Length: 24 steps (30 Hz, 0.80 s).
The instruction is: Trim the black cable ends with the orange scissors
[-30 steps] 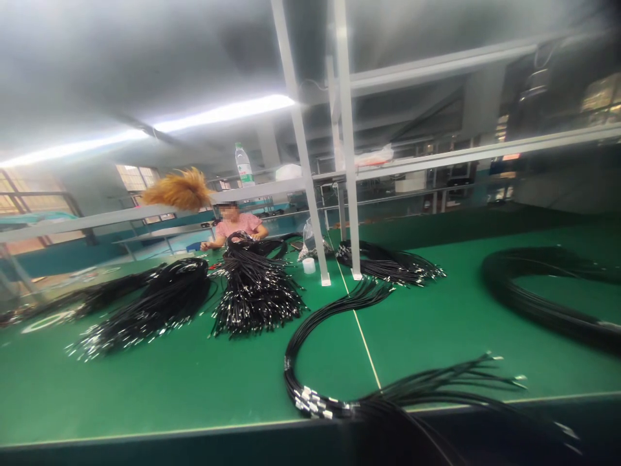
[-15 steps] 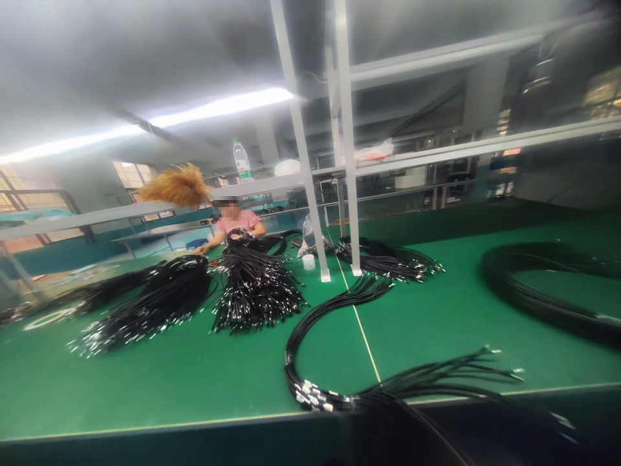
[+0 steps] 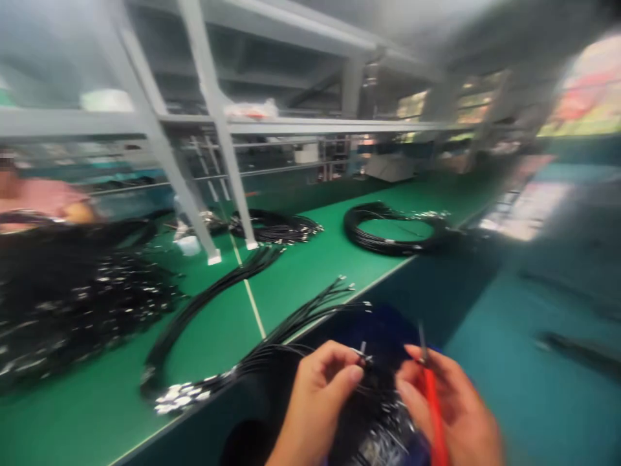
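Observation:
My left hand (image 3: 323,395) is at the bottom centre, thumb and forefinger pinching the metal-tipped end of a black cable (image 3: 365,358). To its right, my right hand (image 3: 449,401) grips a red-handled tool (image 3: 433,408) whose thin metal tip points up. The two hands are apart. Below and between them lies a blurred heap of black cables with silvery ends (image 3: 388,430). A curved black cable bundle (image 3: 177,323) rests on the green table (image 3: 213,343), and its strands run over the front edge towards my left hand.
A large cable pile (image 3: 72,298) covers the table's left side, with a person in pink (image 3: 48,194) behind it. Coiled cables (image 3: 369,243) lie further back. White shelf posts (image 3: 218,129) stand on the table. Teal floor (image 3: 524,362) shows at right.
The view has swung right and down. Both my hands have come into view, the left with a cable end, the right with the red tool. The person now appears at the far left.

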Each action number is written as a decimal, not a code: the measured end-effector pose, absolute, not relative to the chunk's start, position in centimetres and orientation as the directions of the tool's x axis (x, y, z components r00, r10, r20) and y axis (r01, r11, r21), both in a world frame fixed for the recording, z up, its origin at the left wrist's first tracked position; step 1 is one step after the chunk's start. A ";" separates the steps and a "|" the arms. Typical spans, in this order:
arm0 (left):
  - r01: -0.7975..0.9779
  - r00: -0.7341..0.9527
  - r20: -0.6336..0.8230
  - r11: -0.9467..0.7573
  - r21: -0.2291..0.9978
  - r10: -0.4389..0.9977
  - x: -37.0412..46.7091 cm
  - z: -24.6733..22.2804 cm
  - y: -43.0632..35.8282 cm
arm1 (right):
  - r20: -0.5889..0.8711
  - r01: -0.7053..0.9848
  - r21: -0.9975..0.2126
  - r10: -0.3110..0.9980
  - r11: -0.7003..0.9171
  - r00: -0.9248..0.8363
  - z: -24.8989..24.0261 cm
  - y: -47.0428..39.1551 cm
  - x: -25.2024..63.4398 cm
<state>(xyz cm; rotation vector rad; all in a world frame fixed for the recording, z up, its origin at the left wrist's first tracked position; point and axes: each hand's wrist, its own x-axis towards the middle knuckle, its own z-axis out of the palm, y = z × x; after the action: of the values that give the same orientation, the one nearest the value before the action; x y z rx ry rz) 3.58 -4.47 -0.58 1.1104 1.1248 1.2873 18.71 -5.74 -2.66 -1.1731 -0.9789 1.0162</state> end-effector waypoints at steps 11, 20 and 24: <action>-0.122 0.031 -0.055 0.058 0.991 0.998 3.3 -1.0 -4.2 | 0.170 0.028 -0.985 0.940 0.169 0.296 -1.2 -5.2 15.4; -0.132 0.045 -0.041 0.046 0.990 0.998 3.5 -0.7 -4.1 | 0.052 -0.182 -0.979 0.976 0.091 0.210 -1.1 -4.3 15.3; -0.133 0.044 -0.031 0.037 0.990 0.999 3.5 -0.9 -4.2 | 0.076 -0.134 -0.985 0.973 0.107 0.218 -1.2 -4.4 15.2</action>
<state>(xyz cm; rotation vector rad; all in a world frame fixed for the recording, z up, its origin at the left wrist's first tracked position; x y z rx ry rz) 3.49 -4.19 -0.85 1.1055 1.0960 1.2141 15.19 -4.40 -1.22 -1.1302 -0.9907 1.0521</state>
